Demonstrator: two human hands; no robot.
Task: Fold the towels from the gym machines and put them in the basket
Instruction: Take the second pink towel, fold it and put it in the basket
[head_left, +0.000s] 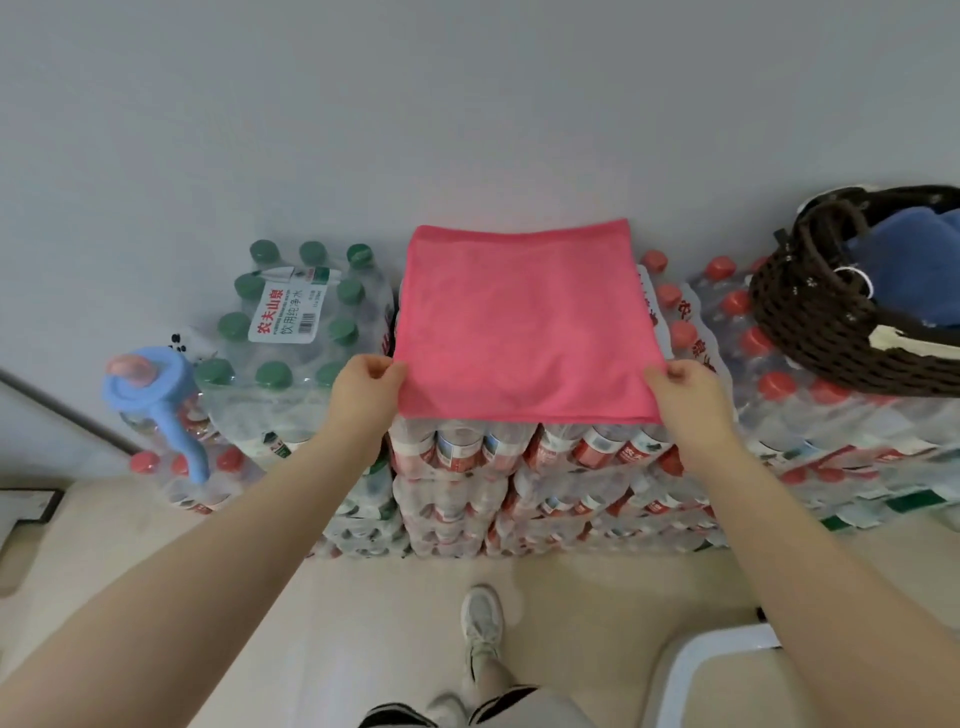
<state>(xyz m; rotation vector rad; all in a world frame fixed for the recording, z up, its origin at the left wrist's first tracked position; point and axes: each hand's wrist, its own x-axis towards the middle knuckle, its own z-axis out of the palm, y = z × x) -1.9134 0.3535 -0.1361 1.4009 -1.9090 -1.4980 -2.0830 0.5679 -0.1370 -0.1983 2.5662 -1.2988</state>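
The flat pink microfibre towel (524, 322) is being pinched at its near corners by the left hand (363, 389) and right hand (685, 389); its long axis is lying crosswise atop stacked shrink-wrapped water-bottle packs (519, 467); the dark woven basket (831, 332) is sitting nearer the right hand.

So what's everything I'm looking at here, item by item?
Towel: one, pink, spread flat on the middle stack of bottle packs.
Basket: one, dark brown wicker, on the packs at right.
Blue towels: count unclear, inside the basket.
Red-capped packs: several, stacked against the wall.
Green-capped pack: one, left of the towel.
Jug handle: one, light blue, far left.
Shoe: one, white, on the floor.
Left hand: pinching the towel's near left corner.
Right hand: pinching the near right corner.
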